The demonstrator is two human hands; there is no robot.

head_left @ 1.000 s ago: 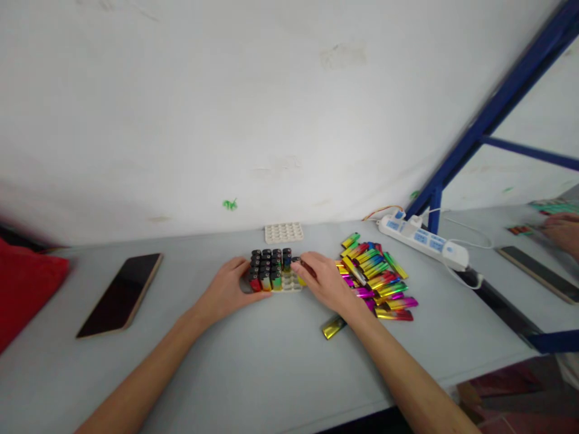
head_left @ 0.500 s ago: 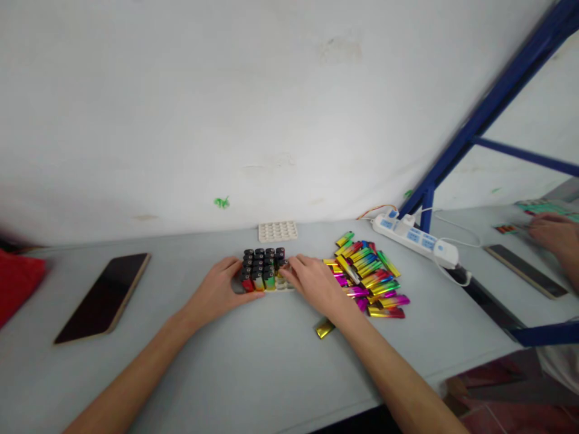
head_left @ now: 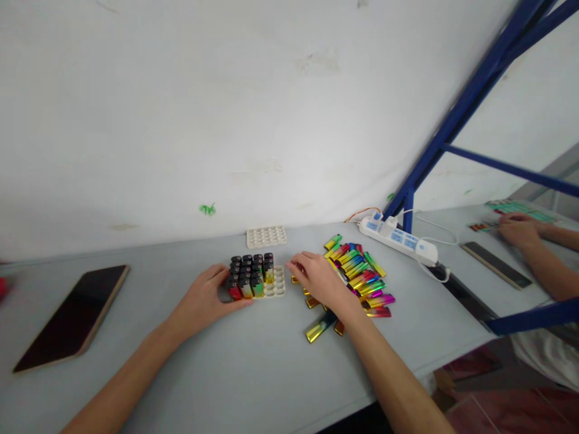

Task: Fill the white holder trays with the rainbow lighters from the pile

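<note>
Several lighters [head_left: 246, 277] with black tops stand upright in rows in a white tray [head_left: 277, 287], whose holes on the right side show bare. My left hand [head_left: 203, 301] rests against the left side of this block, thumb along the front and fingers behind, gripping the group. My right hand [head_left: 316, 278] hovers just right of the tray, over the left part of a loose pile of shiny coloured lighters [head_left: 362, 271]. Its fingers are bent, and no object shows between thumb and forefinger. A gold and dark lighter [head_left: 317, 330] lies below that hand.
A second white tray [head_left: 266, 237] lies near the wall. A dark phone [head_left: 72, 316] is on the left. A power strip [head_left: 398, 240] with cables lies beside the blue frame [head_left: 432, 166]. Another person's hands [head_left: 520, 228] work at the far right.
My right hand has moved off the lighters in the tray, rightward to the pile. My left hand stays at the block. The view has shifted a little to the right.
</note>
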